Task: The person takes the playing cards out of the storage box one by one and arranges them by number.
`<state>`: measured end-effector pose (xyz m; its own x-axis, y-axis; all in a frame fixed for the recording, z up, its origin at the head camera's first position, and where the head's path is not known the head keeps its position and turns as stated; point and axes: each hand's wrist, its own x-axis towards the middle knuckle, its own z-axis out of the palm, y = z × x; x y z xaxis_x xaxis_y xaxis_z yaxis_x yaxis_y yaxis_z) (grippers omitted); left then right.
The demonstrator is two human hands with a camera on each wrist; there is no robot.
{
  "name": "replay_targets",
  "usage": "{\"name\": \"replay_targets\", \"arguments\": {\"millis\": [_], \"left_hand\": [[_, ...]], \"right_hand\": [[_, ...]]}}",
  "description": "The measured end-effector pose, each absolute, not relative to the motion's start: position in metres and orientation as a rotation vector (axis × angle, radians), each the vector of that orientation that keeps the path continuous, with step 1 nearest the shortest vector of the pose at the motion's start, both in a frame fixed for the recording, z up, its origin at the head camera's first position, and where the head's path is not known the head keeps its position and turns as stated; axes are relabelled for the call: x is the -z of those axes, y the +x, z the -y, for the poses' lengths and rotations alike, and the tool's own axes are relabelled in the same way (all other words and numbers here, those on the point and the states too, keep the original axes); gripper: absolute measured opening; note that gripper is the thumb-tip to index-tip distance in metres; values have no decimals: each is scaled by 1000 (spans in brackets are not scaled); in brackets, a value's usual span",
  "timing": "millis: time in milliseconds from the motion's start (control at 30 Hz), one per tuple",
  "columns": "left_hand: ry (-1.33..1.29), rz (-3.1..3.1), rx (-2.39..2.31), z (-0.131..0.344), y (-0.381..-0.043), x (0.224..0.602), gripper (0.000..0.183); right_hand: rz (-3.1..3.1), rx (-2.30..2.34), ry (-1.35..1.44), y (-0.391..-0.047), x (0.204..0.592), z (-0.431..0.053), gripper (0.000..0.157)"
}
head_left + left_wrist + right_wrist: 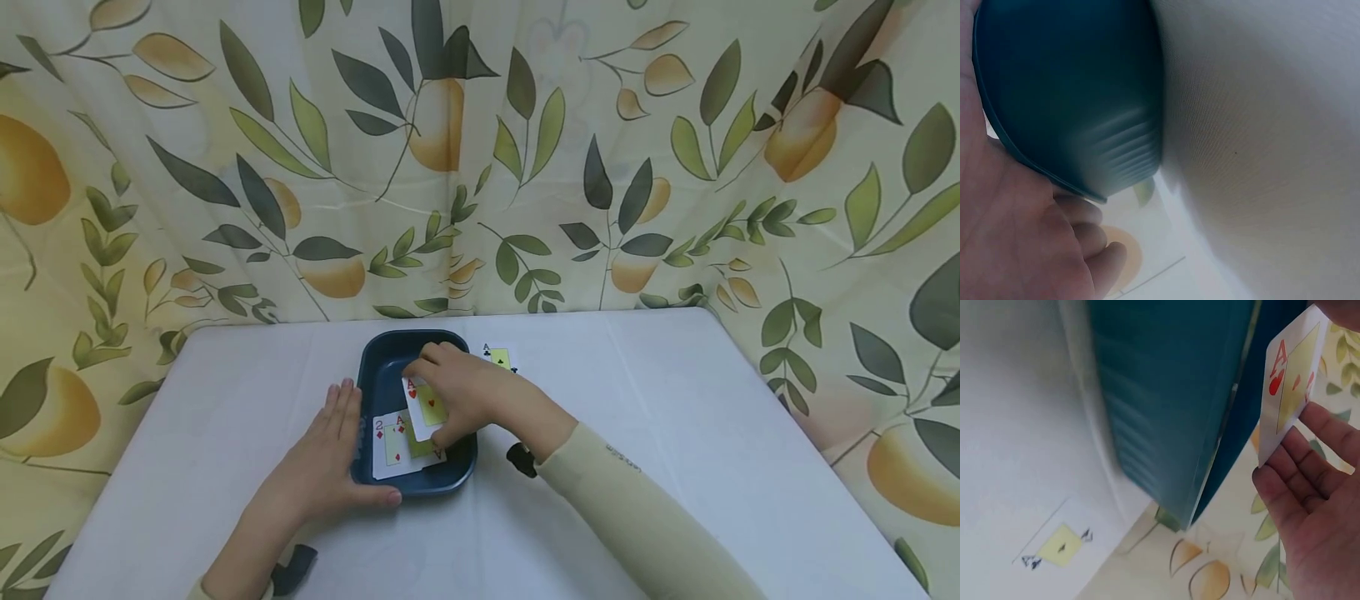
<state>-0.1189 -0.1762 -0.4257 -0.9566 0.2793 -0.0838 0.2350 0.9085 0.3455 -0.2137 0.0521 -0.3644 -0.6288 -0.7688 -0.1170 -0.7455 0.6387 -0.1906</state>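
A dark blue tray (382, 371) stands on the table, and my left hand (322, 458) rests along its left side with fingers straight and the thumb by the near rim. My right hand (468, 387) holds an ace of hearts (427, 404) over the tray. In the right wrist view that ace of hearts (1291, 384) is tilted between fingertips and thumb. Under it in the tray lie a two of diamonds (390, 450) and an ace of diamonds (416, 446), overlapping. The left wrist view shows the tray's ribbed outer wall (1085, 112) against my palm.
An ace of clubs (498, 357) lies on the white cloth right of the tray, partly behind my right hand. The white-covered table (637, 392) extends to both sides. A curtain (480, 192) with fruit and leaf print hangs behind its far edge.
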Motion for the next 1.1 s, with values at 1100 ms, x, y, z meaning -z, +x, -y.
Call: {"name": "replay_targets", "arguments": {"millis": [1100], "left_hand": [[397,-2951,-506,175,-118,424,150]], "right_hand": [[-2822,206,-929,-244,379,-160,81]]}}
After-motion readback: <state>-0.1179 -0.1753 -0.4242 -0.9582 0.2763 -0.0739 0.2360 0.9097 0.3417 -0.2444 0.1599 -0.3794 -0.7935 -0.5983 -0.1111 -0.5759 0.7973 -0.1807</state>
